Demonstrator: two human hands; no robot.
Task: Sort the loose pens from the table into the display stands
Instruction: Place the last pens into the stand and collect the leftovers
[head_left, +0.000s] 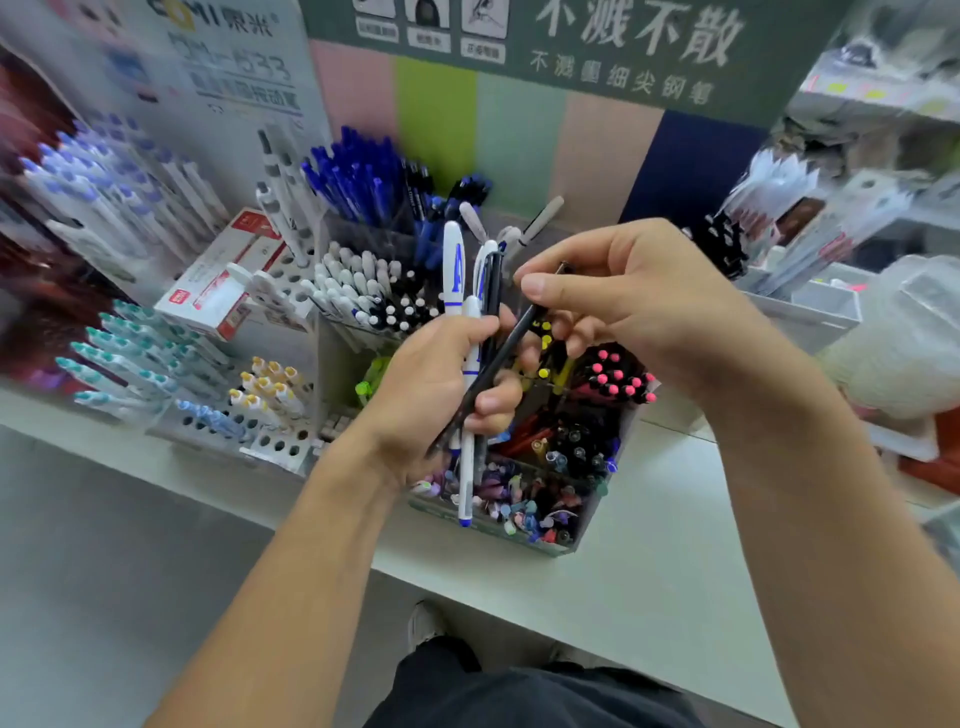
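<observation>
Left hand (441, 384): fingers curled round a bundle of pens (470, 312), mostly white with blue marks plus dark ones, held upright over the stand.
Right hand (639, 306): thumb and fingertips pinching the far end of a black pen (511, 348); that pen slants down to the left across the bundle and the left palm.
Stand (566, 540): clear, compartmented, on the table (649, 582) just beyond and below both hands; pink-capped pens (621, 376) to the right, mixed colours in the near row.
Peg rack (280, 447): left of the stand, carrying teal pens (130, 353) and yellow-capped ones.
Far: blue pens (358, 176) standing in a cup.
</observation>
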